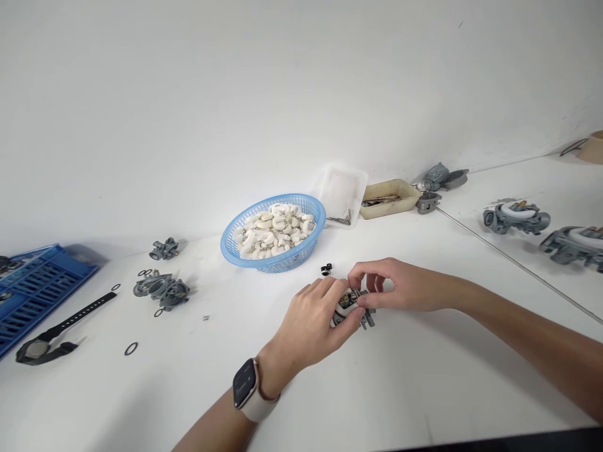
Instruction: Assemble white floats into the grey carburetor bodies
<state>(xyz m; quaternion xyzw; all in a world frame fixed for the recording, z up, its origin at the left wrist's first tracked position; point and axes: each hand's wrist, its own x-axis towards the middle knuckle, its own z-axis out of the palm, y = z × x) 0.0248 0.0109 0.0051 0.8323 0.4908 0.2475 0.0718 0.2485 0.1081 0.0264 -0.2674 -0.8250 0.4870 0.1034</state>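
- Left hand (313,317) is grasping a grey metal part (349,299), its thumb along the near side; a wristwatch (245,383) is circling that wrist.
- Right hand (393,282) is bending its thumb and index finger onto the part's right side; whether it is pinching anything small, I cannot tell.
- The held part is sitting at the clock's centre, 12 o'clock pointing toward the wall (188,113).
- A white table (424,376) is spreading beneath everything.
- A blue crate (42,295) is standing at 9 o'clock, by the edge of view.
- A round blue basket (307,248) is holding white curved pieces (276,232) between 10 and 11 o'clock.
- A cream tray (400,210) is holding thin metal pieces at 1 o'clock.
- A white tray (342,188) is leaning at 12 o'clock, just beside the cream one.
- Another metal part (517,216), bearing a white piece, is lying at 2 o'clock.
- A black-strapped watch (38,349) is lying near 9 o'clock.
- Small black pieces (326,269) are resting nearby at 11 o'clock.
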